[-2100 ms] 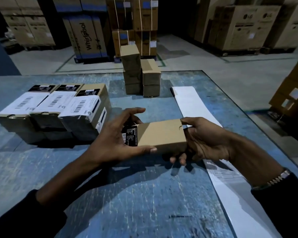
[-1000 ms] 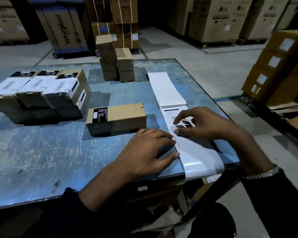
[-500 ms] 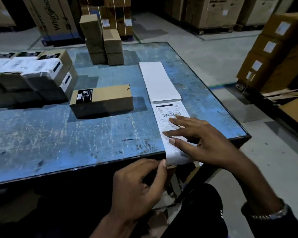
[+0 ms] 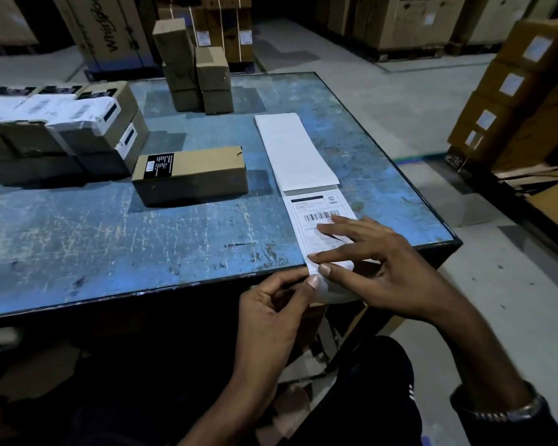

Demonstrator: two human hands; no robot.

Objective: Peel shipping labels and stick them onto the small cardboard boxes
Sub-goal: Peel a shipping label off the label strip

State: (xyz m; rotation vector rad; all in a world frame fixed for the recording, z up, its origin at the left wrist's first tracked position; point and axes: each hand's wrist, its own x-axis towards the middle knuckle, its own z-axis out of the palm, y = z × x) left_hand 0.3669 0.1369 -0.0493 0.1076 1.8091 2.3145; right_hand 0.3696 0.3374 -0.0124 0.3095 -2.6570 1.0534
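A printed shipping label [image 4: 316, 217] lies on a white backing strip [image 4: 295, 149] along the right side of the blue table [image 4: 110, 239]. My right hand [image 4: 374, 262] rests on the label with fingers spread, its thumb at the label's near edge. My left hand [image 4: 271, 304] pinches the strip's end where it hangs over the table's front edge. A small unlabelled cardboard box [image 4: 190, 175] with a black sticker lies on the table to the left of the strip. Labelled boxes [image 4: 65, 130] are stacked at the far left.
A short stack of plain small boxes [image 4: 197, 69] stands at the table's far side. Large cartons [image 4: 525, 101] sit on the floor to the right, and more pallets of cartons line the back. The table's front edge is right under my hands.
The box was set down on the table. Both hands moved to the label strip; my left hand dropped below the front edge and rose to pinch the strip's end.
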